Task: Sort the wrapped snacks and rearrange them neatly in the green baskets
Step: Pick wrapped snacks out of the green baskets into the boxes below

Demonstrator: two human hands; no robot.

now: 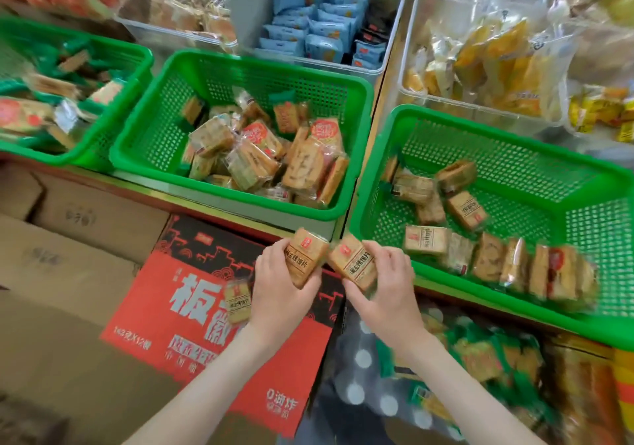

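My left hand (279,286) grips a tan wrapped snack (308,255) and my right hand (384,286) grips a matching tan snack (353,262); both are held side by side below the shelf edge. Another tan snack (237,302) lies on the red carton by my left wrist. The middle green basket (164,128) holds a jumbled pile of mixed wrapped snacks (260,156). The right green basket (514,135) has a row of snacks standing along its near wall (514,264) and a few loose ones (446,190). A left green basket (130,56) holds other snacks.
Clear bins stand behind the baskets: blue packets (319,29), yellow snacks (494,60). A red and black printed carton (192,293) and brown cardboard boxes (68,238) sit below the shelf. More packaged goods (497,358) lie at lower right.
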